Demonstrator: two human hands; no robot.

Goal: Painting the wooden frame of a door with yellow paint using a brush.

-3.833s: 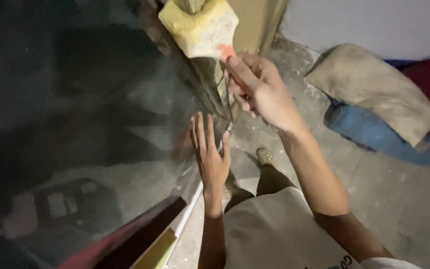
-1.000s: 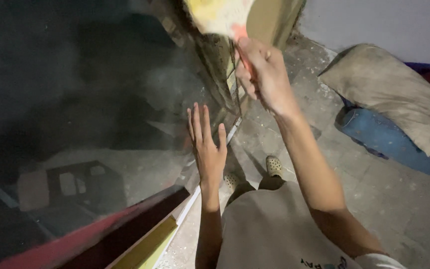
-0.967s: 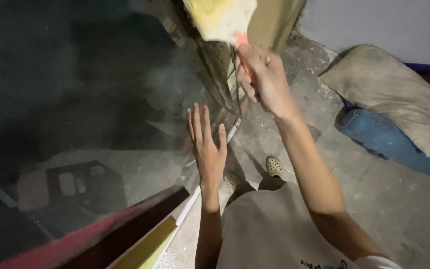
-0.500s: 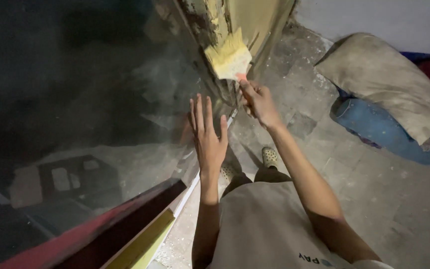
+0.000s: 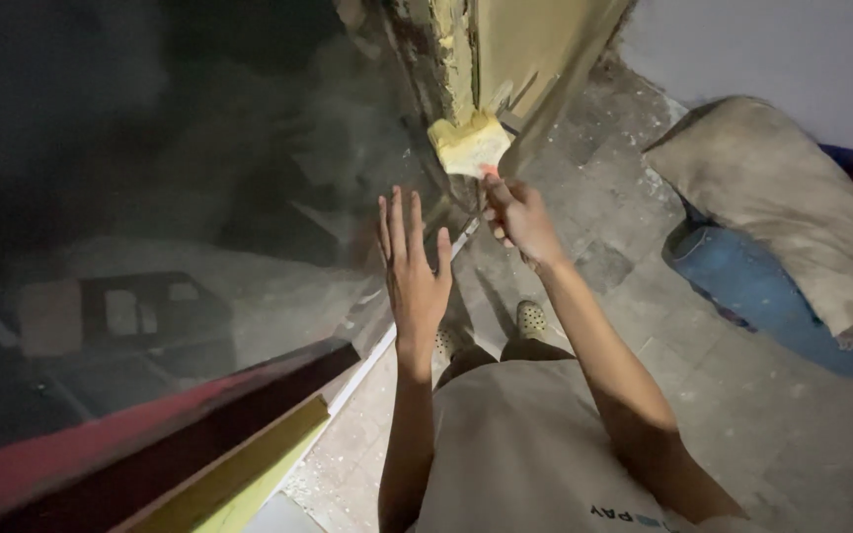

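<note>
Nearest the camera, the person's pale shirt [image 5: 535, 454] fills the lower centre of the view, and two patterned shoes [image 5: 530, 318] stand on the dusty tiled floor [image 5: 742, 415] just past its hem. At lower left, a red and yellow frame edge [image 5: 199, 434] runs diagonally along the bottom of a large dark glass pane [image 5: 150, 197]. The left hand [image 5: 413, 266] is released: palm flat, fingers extended and slightly spread, pressed against the glass pane near its right edge. Just beyond and to the right, the right hand [image 5: 513, 215] is clenched around the short handle of a paintbrush [image 5: 469, 146]; the handle is mostly hidden inside the grip, with only an orange end visible at the fingers. The wide bristle head of the paintbrush is coated in pale yellow and lies against the lower part of the vertical frame post [image 5: 441, 59], where that post meets the floor. The frame post shows flaking yellow and brown surface. Farther right, a grey sack [image 5: 792, 207] rests on top of a blue container [image 5: 752, 296] beside a white wall [image 5: 762, 49].
</note>
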